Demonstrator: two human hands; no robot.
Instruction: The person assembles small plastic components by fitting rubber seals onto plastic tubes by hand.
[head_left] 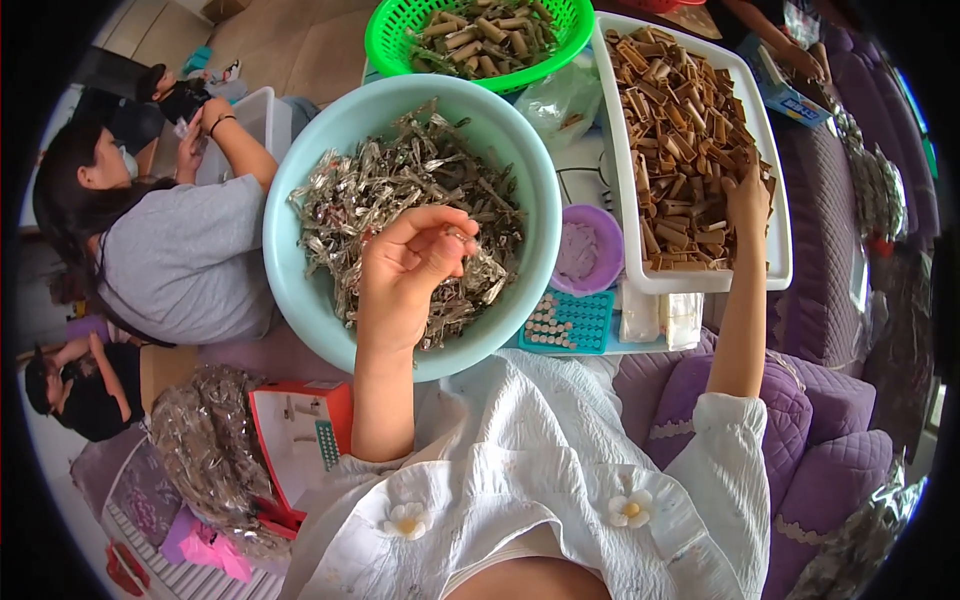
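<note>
My left hand (405, 265) is raised over a mint-green basin (283, 230), its thumb and fingers pinched together. Something small and shiny shows at the fingertips, too small to name. Below it, the basin holds a heap of small pieces in clear, glossy wrappers (365, 190). On the right, my right hand (747, 205) reaches into a white tray (618, 150) filled with short brown tube-like pieces (680, 150). Its fingertips are down among these pieces and partly hidden, so I cannot see whether they grip one.
Behind the basin stands a green basket (378, 40) of similar pieces, with a clear plastic bag (560, 105) beside it. A purple bowl (615, 250) and a teal tray of small pale discs (598, 330) lie between basin and white tray. A person in grey (180, 250) sits at left.
</note>
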